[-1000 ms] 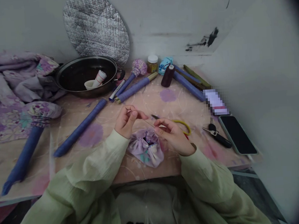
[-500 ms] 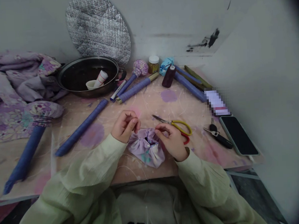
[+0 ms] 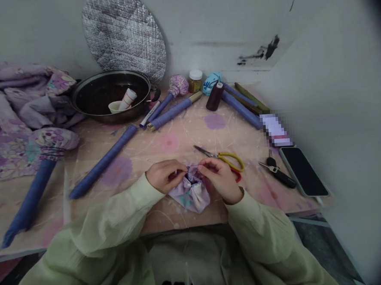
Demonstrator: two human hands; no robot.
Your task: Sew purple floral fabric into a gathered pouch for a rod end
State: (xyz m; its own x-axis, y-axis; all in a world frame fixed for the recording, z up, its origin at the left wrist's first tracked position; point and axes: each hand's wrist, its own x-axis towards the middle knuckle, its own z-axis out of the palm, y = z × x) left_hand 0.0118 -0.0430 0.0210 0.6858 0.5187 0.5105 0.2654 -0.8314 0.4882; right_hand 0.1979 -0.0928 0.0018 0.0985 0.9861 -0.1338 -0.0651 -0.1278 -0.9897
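A gathered lilac floral cloth piece (image 3: 191, 198) lies at the table's near edge, its bunched opening facing up and a dark gap inside. My left hand (image 3: 167, 175) comes in from the left, thumb and forefinger pinched together at the cloth's upper rim. Opposite it, my right hand (image 3: 221, 178) is closed too, its fingertips pinching at the rim's right side. A thin thread (image 3: 193, 165) runs between the two sets of fingertips. Scissors (image 3: 222, 154) with yellow and red handles lie just beyond my right hand, partly covered by it.
Left stands a dark pan (image 3: 111, 118) holding a paper cup, beside heaped floral cloth (image 3: 7, 106). Blue-wrapped sticks (image 3: 104, 160) lie about. A dark thread spool (image 3: 214, 99) and a lidded jar (image 3: 195, 82) stand at the back. Keys (image 3: 281, 175) and a phone (image 3: 303, 172) are on the right.
My left hand has turned and come down rightward to the cloth's rim, closer to my right hand. The span between the fingertips is shorter. My right hand has barely moved.
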